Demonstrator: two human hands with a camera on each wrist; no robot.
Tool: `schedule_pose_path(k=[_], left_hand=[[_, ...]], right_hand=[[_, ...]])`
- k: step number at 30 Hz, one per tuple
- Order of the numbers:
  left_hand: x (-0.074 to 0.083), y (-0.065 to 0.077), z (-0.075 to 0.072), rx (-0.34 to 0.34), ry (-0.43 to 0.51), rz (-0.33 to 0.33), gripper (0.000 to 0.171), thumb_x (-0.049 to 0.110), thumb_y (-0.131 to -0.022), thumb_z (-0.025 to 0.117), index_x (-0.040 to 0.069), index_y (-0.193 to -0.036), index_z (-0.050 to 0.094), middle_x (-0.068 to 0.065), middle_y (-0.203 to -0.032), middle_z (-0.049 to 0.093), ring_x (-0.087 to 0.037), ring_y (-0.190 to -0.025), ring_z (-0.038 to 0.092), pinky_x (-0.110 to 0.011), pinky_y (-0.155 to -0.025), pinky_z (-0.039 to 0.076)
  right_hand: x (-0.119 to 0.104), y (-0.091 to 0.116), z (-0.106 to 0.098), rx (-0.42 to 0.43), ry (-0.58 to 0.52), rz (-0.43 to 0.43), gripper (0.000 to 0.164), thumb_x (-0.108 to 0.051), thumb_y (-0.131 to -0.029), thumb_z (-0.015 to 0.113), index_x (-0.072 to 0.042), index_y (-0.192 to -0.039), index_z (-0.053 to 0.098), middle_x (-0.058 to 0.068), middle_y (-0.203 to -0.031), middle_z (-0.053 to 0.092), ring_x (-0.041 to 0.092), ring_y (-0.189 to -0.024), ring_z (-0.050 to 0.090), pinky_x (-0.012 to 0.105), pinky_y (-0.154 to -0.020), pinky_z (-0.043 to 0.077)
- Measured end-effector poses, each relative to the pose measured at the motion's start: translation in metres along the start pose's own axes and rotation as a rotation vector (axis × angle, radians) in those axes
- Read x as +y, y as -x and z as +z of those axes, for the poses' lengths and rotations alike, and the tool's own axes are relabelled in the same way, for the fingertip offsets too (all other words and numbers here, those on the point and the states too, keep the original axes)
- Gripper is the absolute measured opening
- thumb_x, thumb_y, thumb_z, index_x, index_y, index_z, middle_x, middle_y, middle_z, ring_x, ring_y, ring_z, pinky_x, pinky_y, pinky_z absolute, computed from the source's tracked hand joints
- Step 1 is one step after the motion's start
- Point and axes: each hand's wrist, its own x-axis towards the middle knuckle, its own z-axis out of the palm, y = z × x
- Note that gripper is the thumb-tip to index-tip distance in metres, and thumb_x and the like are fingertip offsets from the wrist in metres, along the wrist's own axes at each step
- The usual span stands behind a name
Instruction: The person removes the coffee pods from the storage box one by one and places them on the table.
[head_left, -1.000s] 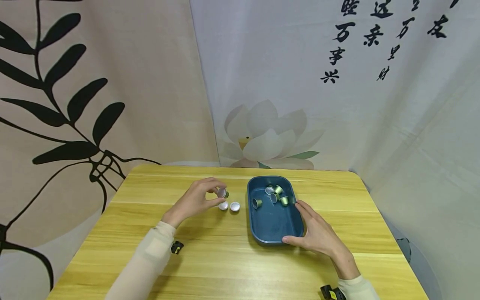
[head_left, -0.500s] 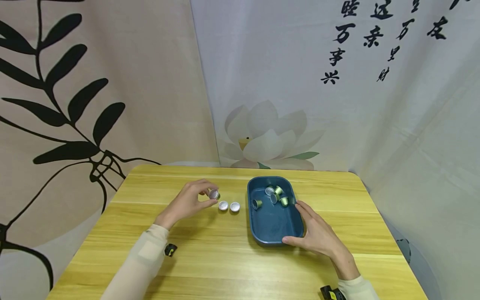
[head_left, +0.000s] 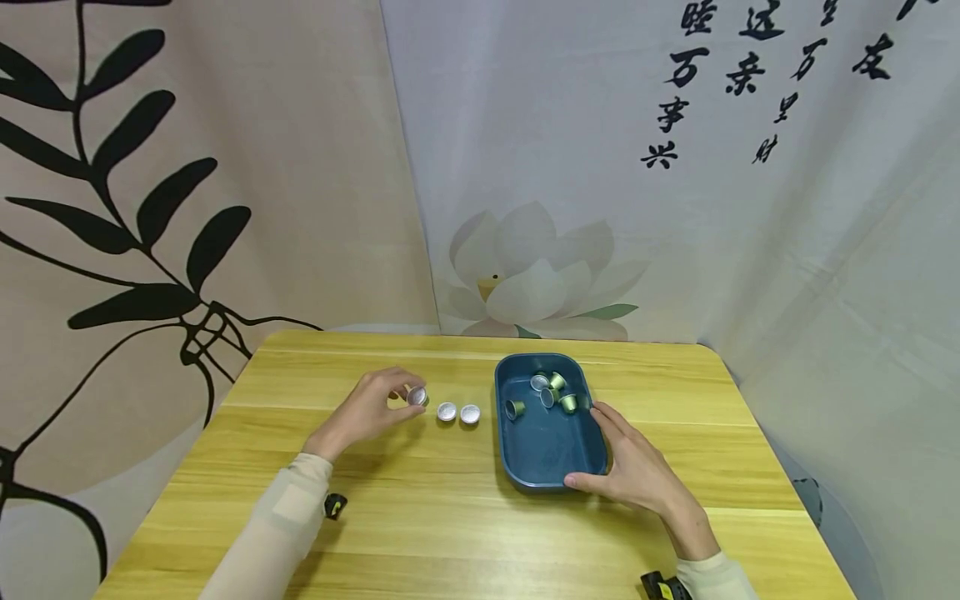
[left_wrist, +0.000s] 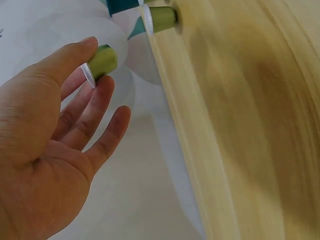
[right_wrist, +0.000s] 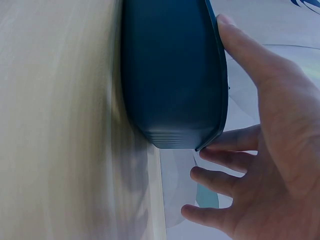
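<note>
My left hand (head_left: 363,414) pinches a green coffee capsule (head_left: 417,397) between thumb and fingertips, over the table left of two other capsules. In the left wrist view this capsule (left_wrist: 105,61) shows its green body and silver lid rim. Both table capsules, one beside the tray (head_left: 470,414) and one to its left (head_left: 446,412), stand with white lids up. My right hand (head_left: 641,467) touches the blue tray (head_left: 551,458) at its near right corner, thumb at the near rim, fingers along the right side. Several green capsules (head_left: 514,409) lie tipped about inside the tray's far half.
The wooden table (head_left: 420,533) ends at its far edge before hanging cloths printed with leaves, a lotus (head_left: 540,283) and black characters. A dark wrist device (head_left: 335,506) sits at the left sleeve, another (head_left: 663,586) at the right.
My left hand has drawn the held capsule leftward and slightly lower, away from the two standing capsules, which now show fully. My right hand and the tray have stayed in place.
</note>
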Motion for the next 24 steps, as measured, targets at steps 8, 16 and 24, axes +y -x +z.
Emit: schedule_pose_path(k=[8, 16, 24], left_hand=[[-0.01, 0.001, 0.007, -0.046, 0.007, -0.04, 0.035, 0.013, -0.097, 0.09, 0.003, -0.129, 0.08, -0.008, -0.122, 0.082, -0.018, -0.1, 0.076, -0.047, -0.095, 0.069], [-0.015, 0.0, 0.013, -0.071, 0.018, -0.077, 0.033, 0.013, -0.097, 0.091, 0.004, -0.128, 0.081, -0.007, -0.123, 0.082, -0.018, -0.102, 0.075, -0.048, -0.095, 0.068], [-0.019, 0.0, 0.019, -0.081, 0.032, -0.089, 0.031, 0.01, -0.097, 0.09, 0.003, -0.126, 0.081, -0.009, -0.123, 0.081, -0.022, -0.103, 0.075, -0.05, -0.094, 0.069]], right_hand=[[-0.001, 0.001, 0.0, 0.001, -0.002, -0.002, 0.123, -0.066, -0.082, 0.095, 0.005, -0.169, 0.044, 0.028, -0.179, 0.041, 0.057, -0.152, 0.056, 0.074, -0.113, 0.057], [0.0, 0.001, -0.001, 0.003, -0.003, 0.003, 0.123, -0.067, -0.082, 0.095, 0.004, -0.169, 0.044, 0.028, -0.179, 0.041, 0.056, -0.153, 0.055, 0.074, -0.114, 0.057], [0.001, 0.0, -0.001, 0.005, 0.007, -0.01, 0.126, -0.072, -0.081, 0.092, 0.005, -0.168, 0.045, 0.029, -0.178, 0.042, 0.057, -0.153, 0.056, 0.074, -0.114, 0.057]])
